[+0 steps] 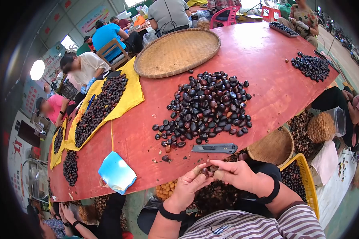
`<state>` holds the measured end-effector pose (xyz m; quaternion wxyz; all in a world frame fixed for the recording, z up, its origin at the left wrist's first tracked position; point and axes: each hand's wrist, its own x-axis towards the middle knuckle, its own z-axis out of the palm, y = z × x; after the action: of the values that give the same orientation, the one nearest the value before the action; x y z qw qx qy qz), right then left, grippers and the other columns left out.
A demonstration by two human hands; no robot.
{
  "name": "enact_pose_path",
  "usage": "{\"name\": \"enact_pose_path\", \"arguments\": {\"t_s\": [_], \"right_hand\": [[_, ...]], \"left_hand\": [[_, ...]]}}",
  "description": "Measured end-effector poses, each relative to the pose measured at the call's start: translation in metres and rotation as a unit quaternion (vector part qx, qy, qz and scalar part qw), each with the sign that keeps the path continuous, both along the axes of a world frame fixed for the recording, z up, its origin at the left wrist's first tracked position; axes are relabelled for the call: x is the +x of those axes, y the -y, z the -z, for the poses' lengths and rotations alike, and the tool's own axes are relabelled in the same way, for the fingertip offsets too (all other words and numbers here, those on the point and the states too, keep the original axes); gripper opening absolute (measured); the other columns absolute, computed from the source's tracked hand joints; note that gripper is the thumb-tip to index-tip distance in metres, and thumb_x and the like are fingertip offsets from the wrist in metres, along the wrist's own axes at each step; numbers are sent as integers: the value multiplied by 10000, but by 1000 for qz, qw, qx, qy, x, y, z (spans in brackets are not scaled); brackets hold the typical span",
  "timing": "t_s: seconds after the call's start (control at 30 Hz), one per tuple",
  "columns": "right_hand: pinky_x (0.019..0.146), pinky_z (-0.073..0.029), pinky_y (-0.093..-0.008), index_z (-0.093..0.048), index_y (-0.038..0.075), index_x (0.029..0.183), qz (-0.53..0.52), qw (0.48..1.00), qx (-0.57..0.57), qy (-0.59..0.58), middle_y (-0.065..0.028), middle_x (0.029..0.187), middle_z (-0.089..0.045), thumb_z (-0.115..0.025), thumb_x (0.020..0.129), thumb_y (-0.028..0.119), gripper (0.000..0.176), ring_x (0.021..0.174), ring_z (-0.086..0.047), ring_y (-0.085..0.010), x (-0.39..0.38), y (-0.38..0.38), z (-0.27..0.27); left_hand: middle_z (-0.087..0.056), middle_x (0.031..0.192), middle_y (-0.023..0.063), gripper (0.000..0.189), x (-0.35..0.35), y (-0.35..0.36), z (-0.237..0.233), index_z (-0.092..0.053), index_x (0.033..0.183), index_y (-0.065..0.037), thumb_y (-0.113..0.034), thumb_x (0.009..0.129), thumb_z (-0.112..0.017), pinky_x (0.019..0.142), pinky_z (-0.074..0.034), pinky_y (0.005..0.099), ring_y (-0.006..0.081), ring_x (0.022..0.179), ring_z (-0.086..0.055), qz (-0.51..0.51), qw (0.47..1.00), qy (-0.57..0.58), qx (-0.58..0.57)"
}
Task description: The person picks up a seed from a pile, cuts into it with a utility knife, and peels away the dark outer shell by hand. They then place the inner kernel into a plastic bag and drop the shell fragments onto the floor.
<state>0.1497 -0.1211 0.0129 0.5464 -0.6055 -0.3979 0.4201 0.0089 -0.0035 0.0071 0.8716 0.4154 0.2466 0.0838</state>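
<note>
My left hand (188, 186) is closed at the table's near edge, pinching a dark brown nut (206, 172) between thumb and fingertips. My right hand (238, 175) meets it from the other side, with curled fingers and its thumb at the same nut. Below both hands lies a mass of brown shell pieces (217, 197), partly hidden by my arms. Just beyond them, a grey utility knife (214, 148) lies flat on the red table (143, 159). Behind the knife spreads a large heap of glossy dark nuts (209, 105). A single nut (166, 158) sits apart, left of the knife.
A wide woven tray (177, 51) lies at the back. Nuts on yellow cloth (125, 95) are left, near a blue-and-white folded item (117, 172). Another nut pile (310, 67) is far right. A round basket (269, 147) and yellow crate (309, 181) stand beside me. Several people sit around.
</note>
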Motion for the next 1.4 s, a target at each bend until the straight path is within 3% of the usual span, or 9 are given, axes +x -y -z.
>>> {"name": "enact_pose_path", "arguments": {"t_s": [0.17, 0.27, 0.37, 0.77, 0.97, 1.07, 1.27, 1.37, 1.4], "right_hand": [[634, -413, -191, -469, 117, 1155, -106, 990, -96, -23, -7, 793, -590, -542, 793, 112, 369, 689, -467, -34, 4, -2, -15], [639, -424, -203, -468, 123, 1156, -79, 997, -12, 1, -36, 808, -606, -534, 789, 93, 374, 691, -492, -40, 0, -3, -7], [648, -434, -212, -474, 128, 1149, -81, 995, 15, 47, -73, 817, -614, -529, 781, 72, 376, 692, -530, -60, 1, -4, -14], [637, -450, -220, -523, 132, 1098, -71, 985, 60, 148, -101, 756, -620, -555, 762, 74, 342, 683, -581, -93, 4, -4, 11], [629, -433, -197, -516, 135, 1108, -120, 991, -61, 19, -46, 765, -623, -568, 766, 80, 350, 669, -547, -59, 9, -2, -16], [585, -425, -192, -510, 148, 1118, -108, 993, -13, 40, -17, 724, -601, -573, 768, 96, 360, 594, -499, -41, 7, -1, -12], [519, -404, -190, -502, 175, 1130, -148, 983, -102, -29, 3, 649, -562, -576, 771, 124, 370, 516, -419, -22, 12, 1, -15], [527, -412, -201, -501, 183, 1131, -155, 980, -122, -30, -4, 649, -568, -566, 778, 126, 364, 530, -437, -28, 12, 1, -12], [531, -418, -210, -504, 183, 1128, -135, 989, -67, 2, -14, 655, -574, -562, 775, 116, 364, 531, -459, -49, 10, 1, -5]], "left_hand": [[-539, 1016, 75, 305, -9, -11, 4, -482, 1103, -49, -98, 804, -521, 779, -472, 284, 162, 918, -540, 27, 999, 7, -22], [-547, 999, 63, 305, -11, -9, 4, -492, 1090, -39, -103, 795, -537, 774, -470, 273, 150, 872, -556, 20, 999, 15, -41], [-556, 976, 57, 306, -7, -2, -2, -488, 1087, -21, -119, 801, -533, 768, -467, 261, 138, 846, -560, 8, 999, 18, 29], [-543, 917, 23, 345, -8, 3, -7, -471, 1116, -18, -217, 834, -491, 724, -453, 234, 87, 783, -519, 72, 992, -8, 104], [-567, 845, 30, 333, -7, 2, -10, -486, 1078, 2, -208, 820, -516, 700, -453, 238, 118, 739, -553, 61, 996, -21, 64], [-565, 840, 28, 329, -7, 1, -9, -489, 1072, 2, -212, 823, -512, 688, -449, 231, 115, 731, -550, 65, 995, -18, 68], [-560, 833, 24, 328, -6, 3, -9, -492, 1068, 3, -219, 827, -506, 687, -446, 228, 109, 731, -548, 77, 989, -6, 127], [-538, 880, 14, 324, -8, 4, -6, -469, 1106, 4, -186, 843, -479, 688, -449, 209, 78, 733, -525, 86, 985, -3, 149], [-537, 873, 13, 321, -8, 5, -5, -470, 1105, 4, -182, 843, -479, 687, -449, 208, 79, 732, -525, 82, 985, -6, 150]]}}
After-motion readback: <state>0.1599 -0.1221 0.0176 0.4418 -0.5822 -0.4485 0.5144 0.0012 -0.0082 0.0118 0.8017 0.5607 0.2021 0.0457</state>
